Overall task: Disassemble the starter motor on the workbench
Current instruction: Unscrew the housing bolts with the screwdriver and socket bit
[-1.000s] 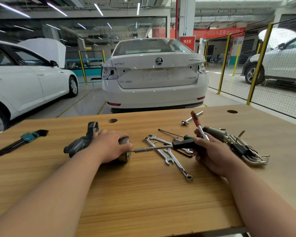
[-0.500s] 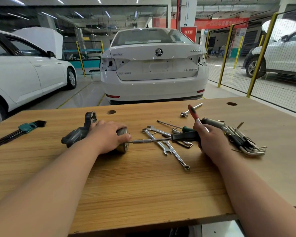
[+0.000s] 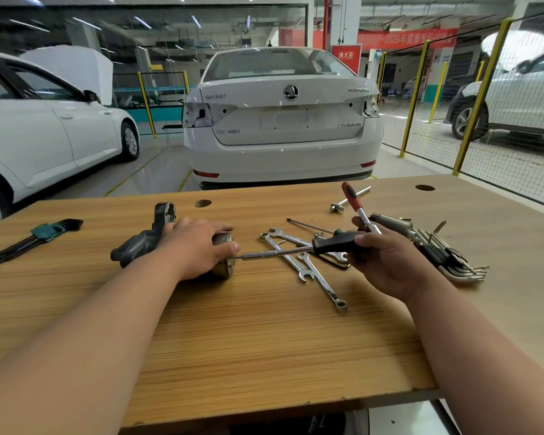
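Under the fingers of our left hand (image 3: 198, 246) the starter motor (image 3: 139, 246) shows two finishes. Its round end by the thumb is bare metal, smooth and shiny, and the nose housing past our knuckles is dark cast metal, matt and rough-looking.

The screwdriver (image 3: 336, 241) gripped by our right hand (image 3: 387, 262) has a matt black plastic handle and a glossy chromed shaft. Between the two sets of fingertips lie spanners (image 3: 311, 274) of polished chrome.

Beyond our right fingers we see a red-gripped tool (image 3: 350, 196) of plastic, and dull silvery hex keys (image 3: 453, 262). Well left of our left fingers are matt black hex keys (image 3: 29, 237) in a teal plastic holder.

The workbench (image 3: 264, 340) is smooth wood-grain with a low sheen.
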The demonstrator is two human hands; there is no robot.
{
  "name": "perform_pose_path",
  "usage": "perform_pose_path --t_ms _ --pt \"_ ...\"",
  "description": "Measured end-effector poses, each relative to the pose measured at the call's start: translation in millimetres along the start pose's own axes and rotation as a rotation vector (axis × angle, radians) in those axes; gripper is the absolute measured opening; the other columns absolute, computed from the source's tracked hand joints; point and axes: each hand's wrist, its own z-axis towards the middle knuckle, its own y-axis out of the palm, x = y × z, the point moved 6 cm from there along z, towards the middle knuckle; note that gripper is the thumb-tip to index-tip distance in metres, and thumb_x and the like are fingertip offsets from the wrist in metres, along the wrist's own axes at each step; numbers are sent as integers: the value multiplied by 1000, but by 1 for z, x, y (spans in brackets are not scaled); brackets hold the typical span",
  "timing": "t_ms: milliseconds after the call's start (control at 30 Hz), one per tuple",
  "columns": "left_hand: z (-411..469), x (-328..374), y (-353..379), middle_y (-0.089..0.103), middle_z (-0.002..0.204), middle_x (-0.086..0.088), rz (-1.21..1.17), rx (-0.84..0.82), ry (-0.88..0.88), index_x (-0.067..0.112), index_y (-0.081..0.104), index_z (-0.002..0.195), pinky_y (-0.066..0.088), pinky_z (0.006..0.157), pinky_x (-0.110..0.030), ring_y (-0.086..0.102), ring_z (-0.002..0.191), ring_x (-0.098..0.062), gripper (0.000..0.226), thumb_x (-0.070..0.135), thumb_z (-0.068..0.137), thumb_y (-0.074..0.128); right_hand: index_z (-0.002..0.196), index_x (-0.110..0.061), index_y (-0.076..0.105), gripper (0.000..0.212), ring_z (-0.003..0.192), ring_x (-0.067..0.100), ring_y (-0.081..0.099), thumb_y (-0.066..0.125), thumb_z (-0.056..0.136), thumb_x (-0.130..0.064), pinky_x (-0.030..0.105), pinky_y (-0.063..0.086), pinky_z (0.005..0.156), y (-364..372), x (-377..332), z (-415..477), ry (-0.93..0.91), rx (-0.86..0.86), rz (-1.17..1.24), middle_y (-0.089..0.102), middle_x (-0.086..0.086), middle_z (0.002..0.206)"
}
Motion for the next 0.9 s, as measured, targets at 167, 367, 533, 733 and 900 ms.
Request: perform_pose_path --t_ms 167,367,533,733,900 --pt "-19 11 1 28 148 11 70 12 216 49 32 139 12 112 -56 21 136 -18 53 66 89 34 114 -18 58 22 95 26 64 56 94 -9 31 51 73 2 -5 -6 -90 53 -364 62 15 109" --pt "-29 30 5 22 147 9 42 92 318 36 54 125 3 115 -57 15 137 -17 32 43 98 39 99 -18 63 22 52 20 59 54 97 -38 37 47 58 5 -17 -15 -265 205 -770 68 13 76" --pt "-34 30 12 26 147 8 50 141 321 26 61 117 -3 115 -56 16 138 -16 30 35 100 39 99 -12 65 25 53 19 53 54 98 -34 35 44 57 3 -13 -13 -192 210 -706 63 16 70" --pt "-37 42 2 57 113 -7 -41 424 376 7 75 88 30 106 -60 57 99 -27 9 11 86 68 108 -13 61 16 62 17 55 58 97 -25 32 47 58 -3 -10 -5 -161 172 -544 64 13 89" --pt "-27 44 -3 52 116 2 -67 374 367 9 71 98 39 91 -31 50 102 -17 16 20 92 60 111 -6 58 16 60 17 51 54 96 -4 30 45 59 -2 -5 -2 -69 125 -184 60 15 90"
